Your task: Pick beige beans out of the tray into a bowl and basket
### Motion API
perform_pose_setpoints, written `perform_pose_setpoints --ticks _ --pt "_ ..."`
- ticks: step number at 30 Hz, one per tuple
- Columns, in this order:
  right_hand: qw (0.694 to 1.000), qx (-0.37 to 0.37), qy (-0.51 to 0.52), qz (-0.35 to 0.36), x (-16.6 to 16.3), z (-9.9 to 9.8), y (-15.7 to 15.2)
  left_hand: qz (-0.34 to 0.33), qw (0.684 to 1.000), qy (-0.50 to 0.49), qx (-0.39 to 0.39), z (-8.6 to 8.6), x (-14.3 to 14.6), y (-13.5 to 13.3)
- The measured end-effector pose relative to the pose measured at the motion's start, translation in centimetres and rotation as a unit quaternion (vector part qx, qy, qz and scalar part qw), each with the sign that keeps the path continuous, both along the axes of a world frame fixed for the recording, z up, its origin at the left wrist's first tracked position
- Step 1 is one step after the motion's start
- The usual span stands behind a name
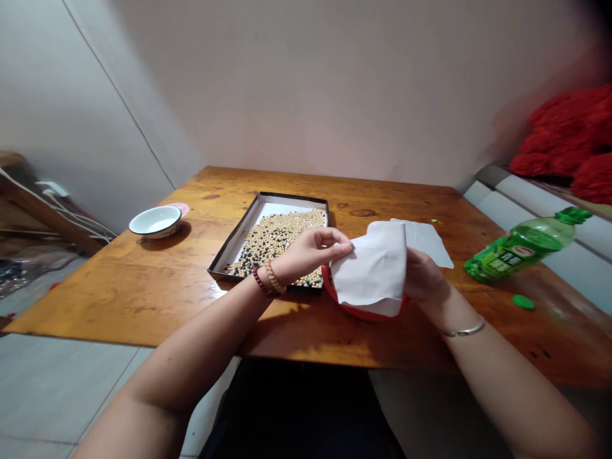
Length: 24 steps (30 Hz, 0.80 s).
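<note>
A sheet of white paper (370, 268) is held up between my two hands, bent over along its right side. My left hand (315, 250) pinches its left edge between thumb and fingers. Behind the right edge, my right hand (425, 275) grips the paper, its fingertips partly hidden. Below the sheet is a red container (368, 313), mostly covered by it, so its contents barely show. A shallow black-edged box (234, 252) to the left holds many cream and dark bead-like balls (272, 239), with my left wrist over its near right corner.
A white enamel bowl (155, 222) stands at the table's left, by a pink round piece (182, 208). Another white sheet (428, 242) lies at the right, near a green bottle (528, 245) and a green cap (523, 301). Red bundled material (568, 137) is piled far right.
</note>
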State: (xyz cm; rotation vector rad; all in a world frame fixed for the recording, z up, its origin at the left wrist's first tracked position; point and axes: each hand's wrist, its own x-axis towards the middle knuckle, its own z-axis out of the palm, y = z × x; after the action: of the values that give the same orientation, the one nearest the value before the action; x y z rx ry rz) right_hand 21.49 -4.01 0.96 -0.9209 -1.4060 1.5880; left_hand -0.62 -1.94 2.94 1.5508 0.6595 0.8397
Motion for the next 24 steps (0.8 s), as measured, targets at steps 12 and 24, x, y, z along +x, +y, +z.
perform_pose_setpoints --ticks 12,24 --pt "0.997 -0.033 0.054 0.048 -0.91 -0.46 0.39 -0.002 1.000 0.009 -0.012 0.10 0.23 -0.16" --pt "0.997 -0.015 0.043 0.061 -0.62 -0.74 0.13 0.035 0.999 0.017 0.006 -0.05 0.24 0.03"
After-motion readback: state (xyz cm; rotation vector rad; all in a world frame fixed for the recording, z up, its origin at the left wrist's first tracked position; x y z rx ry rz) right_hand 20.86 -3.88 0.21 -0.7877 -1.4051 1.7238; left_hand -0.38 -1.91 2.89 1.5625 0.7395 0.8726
